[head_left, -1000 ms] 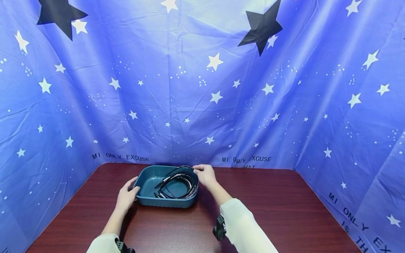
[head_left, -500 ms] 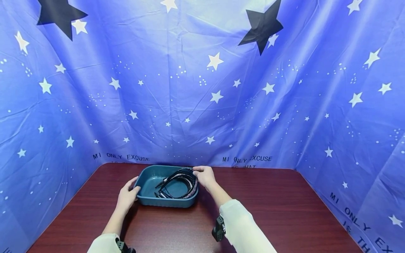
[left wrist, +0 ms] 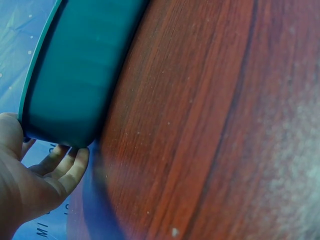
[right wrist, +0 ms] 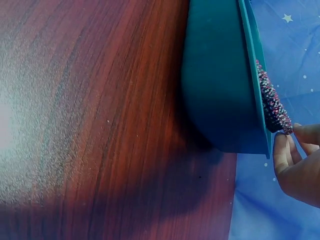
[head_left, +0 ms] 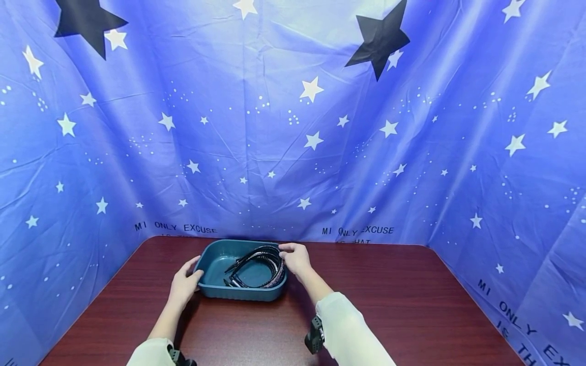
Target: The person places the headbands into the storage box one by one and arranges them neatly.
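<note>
A teal plastic basin (head_left: 242,293) stands on the table, with several dark, shiny headbands (head_left: 276,274) bunched in its right half. At the basin's left end, my left hand (head_left: 183,285) holds the wall, thumb at the rim and fingers against the outside. The left wrist view shows those fingers (left wrist: 75,172) curled at the basin's lower corner. My right hand (head_left: 297,258) is at the far right corner, pinching a headband. In the right wrist view that beaded headband (right wrist: 272,97), speckled pink and white, rises above the rim into my thumb and fingertips.
The dark red wood-grain table (head_left: 375,300) extends to both sides and in front of the basin. A blue star-printed curtain (head_left: 274,152) hangs close behind the table and along both sides. Black wrist cameras (head_left: 315,335) sit at the white sleeves.
The headband in my right hand, arched at the far rim a second ago, has come down among the others. My right hand has lowered slightly; the left hand and basin stay put.
</note>
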Motion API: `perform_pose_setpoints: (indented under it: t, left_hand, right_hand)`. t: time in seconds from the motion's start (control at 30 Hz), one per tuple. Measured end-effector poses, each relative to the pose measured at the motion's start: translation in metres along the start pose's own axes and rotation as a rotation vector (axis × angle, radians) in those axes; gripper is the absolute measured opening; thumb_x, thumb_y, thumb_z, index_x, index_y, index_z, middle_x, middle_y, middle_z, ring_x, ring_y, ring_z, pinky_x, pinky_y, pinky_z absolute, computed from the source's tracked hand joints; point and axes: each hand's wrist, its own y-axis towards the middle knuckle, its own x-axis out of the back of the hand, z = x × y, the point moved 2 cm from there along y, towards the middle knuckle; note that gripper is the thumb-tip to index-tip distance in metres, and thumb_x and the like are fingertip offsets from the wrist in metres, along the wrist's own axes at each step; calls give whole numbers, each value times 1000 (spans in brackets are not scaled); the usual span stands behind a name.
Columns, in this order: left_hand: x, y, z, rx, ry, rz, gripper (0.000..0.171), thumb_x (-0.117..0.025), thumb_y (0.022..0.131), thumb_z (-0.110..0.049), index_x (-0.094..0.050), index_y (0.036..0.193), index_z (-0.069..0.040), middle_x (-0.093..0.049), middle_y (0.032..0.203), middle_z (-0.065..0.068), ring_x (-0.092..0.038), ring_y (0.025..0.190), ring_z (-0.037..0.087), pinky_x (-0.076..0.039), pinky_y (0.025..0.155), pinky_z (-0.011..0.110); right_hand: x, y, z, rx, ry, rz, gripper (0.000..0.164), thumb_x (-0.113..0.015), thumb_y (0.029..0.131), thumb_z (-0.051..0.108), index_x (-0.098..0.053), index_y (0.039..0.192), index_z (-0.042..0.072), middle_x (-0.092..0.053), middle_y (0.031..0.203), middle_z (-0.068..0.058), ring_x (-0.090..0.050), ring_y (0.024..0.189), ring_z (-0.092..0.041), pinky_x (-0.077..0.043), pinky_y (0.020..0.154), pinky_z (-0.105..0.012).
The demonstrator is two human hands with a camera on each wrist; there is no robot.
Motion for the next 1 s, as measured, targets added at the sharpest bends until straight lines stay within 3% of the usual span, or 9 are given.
perform_pose_setpoints:
  t: [0.3, 0.43, 0.7, 1.0]
  left_hand:
    - [0, 0, 0, 7, -4, 1, 50, -45, 92, -11, -37, 141, -4, -42, 131, 31, -57, 90, 30, -53, 67, 31]
    - [0, 0, 0, 10, -11, 3, 50, -45, 92, -11, -36, 142, -4, -42, 130, 31, -57, 90, 30, -54, 68, 33]
    - [-1, 1, 1, 10, -19, 12, 50, -44, 93, -11, -36, 142, -4, -39, 133, 30, -56, 98, 37, -55, 73, 38]
    - [-1, 1, 2, 8, -19, 3, 50, -45, 93, -12, -37, 141, -5, -39, 134, 30, -57, 95, 33, -55, 70, 35]
  right_hand:
    - [-3, -3, -2, 22, -101, -50, 19, -64, 83, 4, -72, 100, 5, -65, 112, -15, -58, 95, -22, -47, 79, -31]
    - [-4, -4, -2, 18, -110, -54, 18, -64, 83, 6, -72, 99, 6, -64, 115, -14, -58, 98, -23, -47, 81, -33]
    - [2, -4, -5, 13, -35, -57, 18, -65, 84, 8, -71, 99, 1, -68, 90, -13, -57, 64, -11, -50, 60, -24]
    - [20, -1, -14, -7, 34, -99, 20, -61, 87, 12, -70, 98, -2, -64, 72, -8, -54, 55, -10, -51, 57, -28]
